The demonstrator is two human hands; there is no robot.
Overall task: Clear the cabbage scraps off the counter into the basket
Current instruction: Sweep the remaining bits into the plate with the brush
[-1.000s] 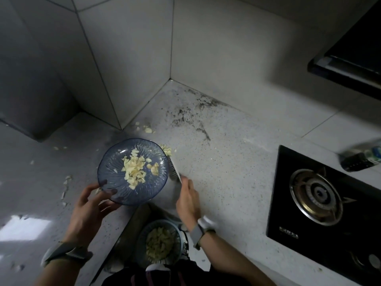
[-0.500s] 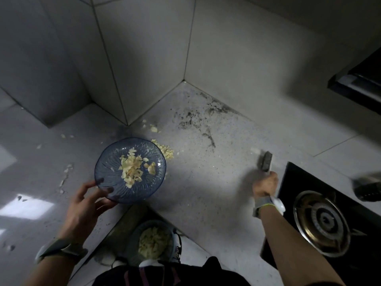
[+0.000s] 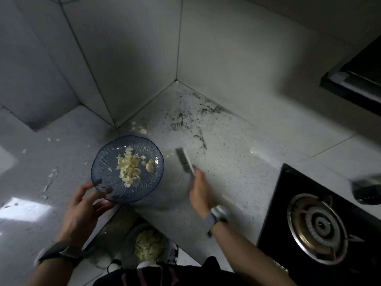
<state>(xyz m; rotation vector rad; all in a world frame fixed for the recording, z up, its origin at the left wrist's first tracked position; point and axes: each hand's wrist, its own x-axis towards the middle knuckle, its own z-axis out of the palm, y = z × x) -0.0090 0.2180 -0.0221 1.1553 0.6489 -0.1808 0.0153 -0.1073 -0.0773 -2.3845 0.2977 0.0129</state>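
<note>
swept the brush [image 3: 185, 162] back from the stove [image 3: 317, 228] edge to just right of the plate [image 3: 107, 182]. gripping its handle with the right hand [image 3: 199, 191], blurred mid-swing; pinching the plate rim with the left hand [image 3: 85, 205], over the counter [image 3: 226, 172] edge. with scraps [image 3: 129, 168] piled on the plate, more loose by the wall corner and at left; basket [image 3: 128, 242] below on the floor. could flick bits past the plate with a fast stroke, or tip the load short of the basket.
</note>
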